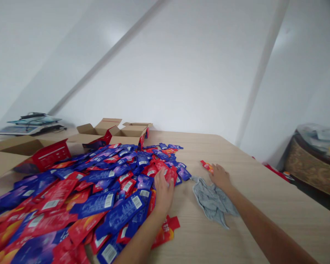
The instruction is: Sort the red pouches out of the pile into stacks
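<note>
A large heap of red and blue spouted pouches (96, 183) spreads over the left side of the table. At its right edge, my left hand (162, 192) reaches onto a red pouch (169, 173), its fingers stretched and the thumb apart. Farther right, my right hand (220, 178) is low over the table, its fingertips closed on the near end of a red and orange pouch (207, 166). A crumpled grey cloth (213, 200) lies beside my right wrist, between the two arms. Close to my left forearm rests another red pouch (166, 231), partly hidden by it.
Open cardboard boxes (126, 136) stand behind the heap, with another open box (19, 146) at the left. A stack of flat items (33, 123) lies at the far left. The wooden table (266, 198) ends at the right, near a patterned brown item (313, 165).
</note>
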{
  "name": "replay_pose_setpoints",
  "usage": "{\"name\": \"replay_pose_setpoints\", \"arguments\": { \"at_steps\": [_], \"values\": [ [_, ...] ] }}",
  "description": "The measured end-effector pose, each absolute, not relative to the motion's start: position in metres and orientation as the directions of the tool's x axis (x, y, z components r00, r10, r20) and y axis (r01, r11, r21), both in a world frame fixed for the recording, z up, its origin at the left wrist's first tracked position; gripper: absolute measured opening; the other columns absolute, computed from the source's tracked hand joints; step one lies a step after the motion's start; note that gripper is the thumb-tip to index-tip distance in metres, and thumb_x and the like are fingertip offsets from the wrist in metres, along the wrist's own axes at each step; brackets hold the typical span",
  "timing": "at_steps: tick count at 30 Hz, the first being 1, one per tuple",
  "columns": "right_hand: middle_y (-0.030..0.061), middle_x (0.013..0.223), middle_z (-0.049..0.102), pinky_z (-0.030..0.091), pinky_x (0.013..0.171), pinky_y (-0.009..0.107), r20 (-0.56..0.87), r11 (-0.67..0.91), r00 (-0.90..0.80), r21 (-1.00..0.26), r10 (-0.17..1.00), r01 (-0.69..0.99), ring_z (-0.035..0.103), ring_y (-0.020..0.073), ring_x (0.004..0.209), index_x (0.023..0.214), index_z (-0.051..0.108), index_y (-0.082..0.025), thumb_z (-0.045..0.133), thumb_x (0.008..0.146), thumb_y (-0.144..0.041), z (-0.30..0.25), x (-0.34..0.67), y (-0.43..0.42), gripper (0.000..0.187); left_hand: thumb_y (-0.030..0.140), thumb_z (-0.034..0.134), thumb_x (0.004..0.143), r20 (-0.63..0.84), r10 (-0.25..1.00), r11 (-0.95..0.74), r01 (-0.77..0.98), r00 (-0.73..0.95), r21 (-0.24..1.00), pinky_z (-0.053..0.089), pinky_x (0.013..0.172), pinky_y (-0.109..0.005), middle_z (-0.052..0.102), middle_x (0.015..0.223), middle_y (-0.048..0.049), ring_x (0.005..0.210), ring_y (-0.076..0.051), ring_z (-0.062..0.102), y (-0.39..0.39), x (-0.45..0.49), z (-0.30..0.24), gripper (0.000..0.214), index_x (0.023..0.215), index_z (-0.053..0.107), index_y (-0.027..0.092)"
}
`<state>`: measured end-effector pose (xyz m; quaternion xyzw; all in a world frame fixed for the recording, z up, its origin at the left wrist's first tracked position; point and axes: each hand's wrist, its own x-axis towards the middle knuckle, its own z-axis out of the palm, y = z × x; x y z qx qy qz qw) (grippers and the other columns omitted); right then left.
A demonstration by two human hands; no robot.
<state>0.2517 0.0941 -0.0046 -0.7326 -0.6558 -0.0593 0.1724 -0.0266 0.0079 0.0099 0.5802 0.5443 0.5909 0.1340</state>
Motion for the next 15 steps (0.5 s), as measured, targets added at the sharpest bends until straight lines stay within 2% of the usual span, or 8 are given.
{"name": "replay_pose_setpoints", "arguments": {
  "at_steps": [3, 5, 7, 11, 13, 15],
  "values": [
    [0.0264, 0.111, 0.062, 0.042, 0.089, 0.044, 0.276, -0.078, 0.140, -0.225, 0.951, 0.971, 0.057, 0.0321, 0.109, 0.116, 0.057, -0.005, 0.046, 0.082, -0.017, -0.005, 0.254, 0.106, 0.038, 0.029, 0.044, 0.085, 0.639, 0.757, -0.470, 0.567, -0.135, 0.677, 0.022, 0.111, -0.047, 0.042, 0.137, -0.0164, 0.132, -0.025, 0.031, 0.000, -0.024, 0.009, 0.047, 0.130, 0.042, 0.013],
    [0.0254, 0.098, 0.067, 0.043, 0.087, 0.042, 0.274, -0.054, 0.131, -0.269, 0.953, 0.962, 0.060, 0.0303, 0.103, 0.100, 0.065, -0.006, 0.044, 0.080, -0.011, -0.003, 0.253, 0.107, 0.029, 0.028, 0.042, 0.087, 0.626, 0.778, -0.504, 0.531, -0.063, 0.681, 0.024, 0.111, -0.046, 0.042, 0.137, -0.0156, 0.132, -0.024, 0.033, -0.004, -0.020, 0.006, 0.046, 0.131, 0.041, 0.014],
    [0.0246, 0.095, 0.067, 0.042, 0.089, 0.041, 0.286, -0.032, 0.132, -0.329, 0.949, 0.944, 0.061, 0.0299, 0.102, 0.090, 0.067, -0.008, 0.042, 0.080, -0.009, 0.002, 0.251, 0.107, 0.027, 0.028, 0.043, 0.087, 0.584, 0.810, -0.504, 0.452, -0.048, 0.736, 0.026, 0.111, -0.045, 0.043, 0.136, -0.0149, 0.131, -0.024, 0.035, -0.005, -0.015, 0.002, 0.046, 0.131, 0.042, 0.015],
    [0.0186, 0.082, 0.070, 0.049, 0.076, 0.040, 0.272, 0.006, 0.155, -0.511, 0.950, 0.859, 0.067, 0.0282, 0.085, 0.088, 0.066, -0.011, 0.035, 0.083, -0.016, 0.016, 0.240, 0.103, 0.032, 0.032, 0.048, 0.085, 0.426, 0.902, -0.412, 0.160, -0.066, 0.897, 0.038, 0.102, -0.040, 0.053, 0.127, -0.0138, 0.115, -0.022, 0.052, -0.004, -0.006, 0.000, 0.043, 0.125, 0.047, 0.017],
    [0.0133, 0.082, 0.071, 0.052, 0.067, 0.035, 0.260, 0.062, 0.124, -0.608, 0.957, 0.792, 0.068, 0.0241, 0.076, 0.095, 0.064, -0.013, 0.033, 0.086, -0.023, 0.019, 0.224, 0.091, 0.034, 0.036, 0.054, 0.082, 0.288, 0.955, -0.291, -0.032, -0.070, 0.956, 0.044, 0.095, -0.038, 0.058, 0.118, -0.0135, 0.104, -0.022, 0.059, -0.003, 0.001, 0.001, 0.043, 0.119, 0.050, 0.016],
    [0.0085, 0.083, 0.072, 0.052, 0.061, 0.031, 0.254, 0.152, 0.042, -0.695, 0.966, 0.703, 0.068, 0.0208, 0.072, 0.102, 0.062, -0.014, 0.031, 0.089, -0.031, 0.020, 0.202, 0.070, 0.037, 0.042, 0.061, 0.076, 0.112, 0.993, -0.117, -0.235, -0.036, 0.965, 0.048, 0.085, -0.038, 0.062, 0.108, -0.0127, 0.092, -0.022, 0.063, -0.002, 0.006, 0.003, 0.047, 0.114, 0.052, 0.016]
  ]
}}
